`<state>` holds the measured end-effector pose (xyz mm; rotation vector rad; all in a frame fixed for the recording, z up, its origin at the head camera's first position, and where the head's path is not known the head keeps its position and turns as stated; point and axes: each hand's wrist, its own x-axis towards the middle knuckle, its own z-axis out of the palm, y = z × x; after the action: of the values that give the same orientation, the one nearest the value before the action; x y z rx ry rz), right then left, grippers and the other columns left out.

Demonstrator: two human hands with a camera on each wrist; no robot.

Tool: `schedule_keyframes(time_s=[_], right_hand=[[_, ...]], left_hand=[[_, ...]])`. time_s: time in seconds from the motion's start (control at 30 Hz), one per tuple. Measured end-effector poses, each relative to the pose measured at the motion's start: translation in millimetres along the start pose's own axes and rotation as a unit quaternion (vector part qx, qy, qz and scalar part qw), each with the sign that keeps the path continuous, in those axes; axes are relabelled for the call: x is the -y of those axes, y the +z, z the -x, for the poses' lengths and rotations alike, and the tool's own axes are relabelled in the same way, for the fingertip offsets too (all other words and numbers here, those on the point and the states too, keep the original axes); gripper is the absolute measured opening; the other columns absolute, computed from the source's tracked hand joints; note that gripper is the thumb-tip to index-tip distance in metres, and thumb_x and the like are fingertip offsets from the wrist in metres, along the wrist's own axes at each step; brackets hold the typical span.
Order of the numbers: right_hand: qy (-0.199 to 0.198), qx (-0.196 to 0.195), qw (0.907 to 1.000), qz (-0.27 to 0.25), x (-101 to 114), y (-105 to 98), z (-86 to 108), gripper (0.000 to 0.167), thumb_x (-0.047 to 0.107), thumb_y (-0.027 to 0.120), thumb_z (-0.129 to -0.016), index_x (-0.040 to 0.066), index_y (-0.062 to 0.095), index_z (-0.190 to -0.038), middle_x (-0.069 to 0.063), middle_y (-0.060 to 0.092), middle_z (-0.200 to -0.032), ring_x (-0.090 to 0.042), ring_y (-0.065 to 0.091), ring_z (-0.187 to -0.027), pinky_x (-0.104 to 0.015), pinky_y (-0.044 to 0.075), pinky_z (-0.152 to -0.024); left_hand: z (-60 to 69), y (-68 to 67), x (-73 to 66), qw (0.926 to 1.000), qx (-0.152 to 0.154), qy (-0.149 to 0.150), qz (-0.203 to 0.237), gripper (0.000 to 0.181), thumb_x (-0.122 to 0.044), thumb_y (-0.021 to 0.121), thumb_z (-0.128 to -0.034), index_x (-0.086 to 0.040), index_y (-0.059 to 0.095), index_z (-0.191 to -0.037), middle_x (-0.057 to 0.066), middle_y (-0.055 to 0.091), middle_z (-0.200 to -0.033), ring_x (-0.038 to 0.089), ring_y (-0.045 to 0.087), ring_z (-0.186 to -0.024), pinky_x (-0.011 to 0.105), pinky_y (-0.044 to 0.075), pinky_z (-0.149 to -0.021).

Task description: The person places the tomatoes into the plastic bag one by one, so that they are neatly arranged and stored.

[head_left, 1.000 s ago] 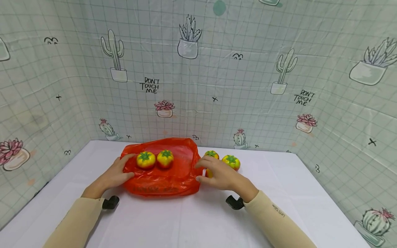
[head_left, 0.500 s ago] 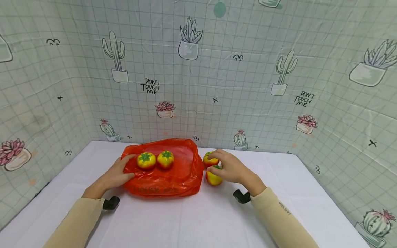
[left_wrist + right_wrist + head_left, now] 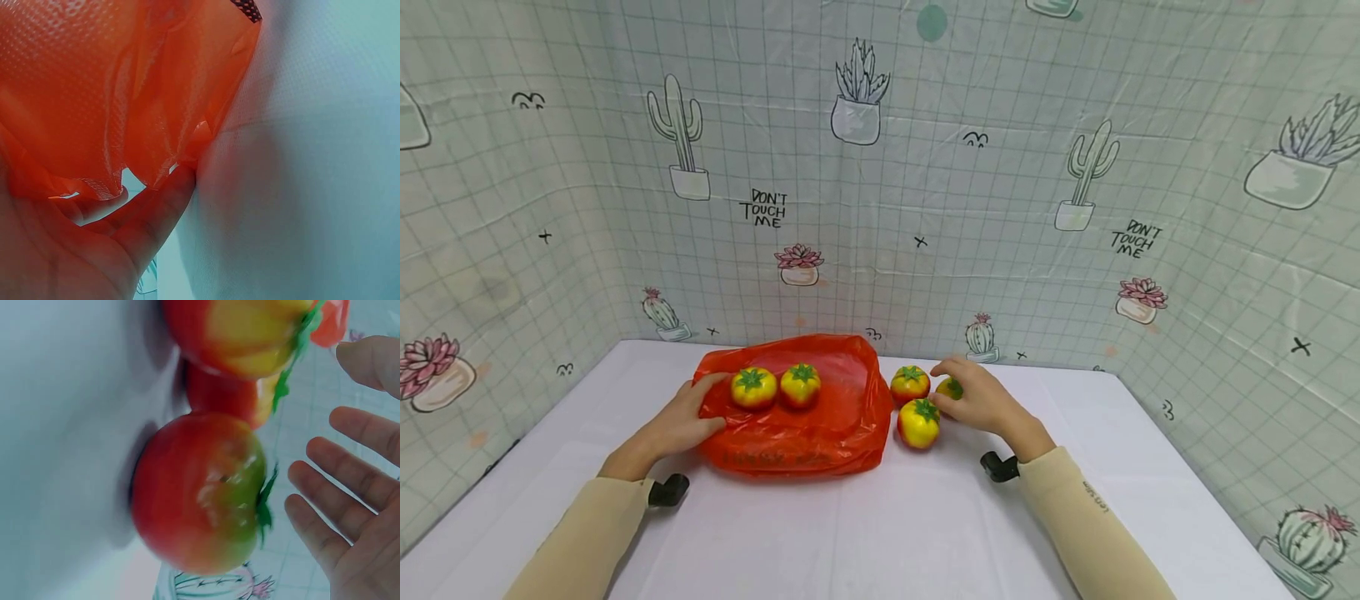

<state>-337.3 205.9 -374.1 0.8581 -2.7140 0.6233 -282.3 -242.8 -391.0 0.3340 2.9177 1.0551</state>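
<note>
At its left edge my left hand (image 3: 677, 421) touches a red plastic bag (image 3: 850, 417), thumb and fingers apart and nearly straight. In the left wrist view the fingers (image 3: 165, 209) meet the bag's thin rim; some fingertips are hidden behind it. Two red-and-yellow tomatoes with green leafy tops, one left (image 3: 753, 388) and one right (image 3: 801, 386), sit in the bag's wide mouth. My right hand (image 3: 983, 400) hovers with spread fingers by the rightmost tomato (image 3: 953, 388), partly covering it in the head view. A gap separates fingertips and tomato (image 3: 200, 494) in the right wrist view.
Two more tomatoes, a back one (image 3: 910, 385) and a front one (image 3: 918, 423), stand between the bag and my right hand. A white cloth (image 3: 820, 542) covers the table. Behind it hangs a grid-patterned curtain (image 3: 880, 200) with cactus drawings.
My right hand has left the bag's right edge and moved right, past the two nearer tomatoes to the rightmost one. The bag's right side has spread slightly outward. My left hand stays put.
</note>
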Motion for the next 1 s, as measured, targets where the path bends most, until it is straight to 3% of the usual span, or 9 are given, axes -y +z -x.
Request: schedule_keyframes(time_s=[0.27, 0.57, 1.0], right_hand=[[0.04, -0.002, 0.9988, -0.029, -15, -1, 2.9, 0.039, 0.03, 0.07, -0.085, 0.01, 0.061, -0.118, -0.006, 0.054, -0.123, -0.031, 0.052, -0.116, -0.047, 0.041, -0.101], [0.052, -0.01, 0.9976, -0.045, -32, -1, 7.4, 0.042, 0.031, 0.072, -0.082, 0.011, 0.06, -0.117, -0.008, 0.052, -0.127, -0.032, 0.048, -0.12, -0.052, 0.038, -0.102], [0.092, 0.01, 0.9935, -0.067, -45, 1, 12.5, 0.054, 0.039, 0.073, -0.079, 0.011, 0.059, -0.123, -0.014, 0.045, -0.136, -0.037, 0.044, -0.123, -0.059, 0.034, -0.103]], left_hand=[[0.2, 0.6, 0.7, 1.0, -0.002, 0.002, -0.001, 0.07, -0.014, 0.062, -0.0841, -0.004, 0.028, -0.144, 0.03, 0.033, -0.135, 0.048, 0.035, -0.122, 0.065, 0.041, -0.093], [0.2, 1.0, 0.5, 0.9999, 0.004, -0.009, -0.002, 0.071, -0.015, 0.063, -0.0842, -0.005, 0.027, -0.145, 0.03, 0.031, -0.136, 0.049, 0.034, -0.123, 0.063, 0.042, -0.093], [0.3, 0.0, 0.0, 1.0, 0.0, 0.0, -0.005, 0.069, -0.015, 0.062, -0.0842, -0.004, 0.028, -0.144, 0.03, 0.033, -0.135, 0.049, 0.035, -0.122, 0.064, 0.041, -0.093]])
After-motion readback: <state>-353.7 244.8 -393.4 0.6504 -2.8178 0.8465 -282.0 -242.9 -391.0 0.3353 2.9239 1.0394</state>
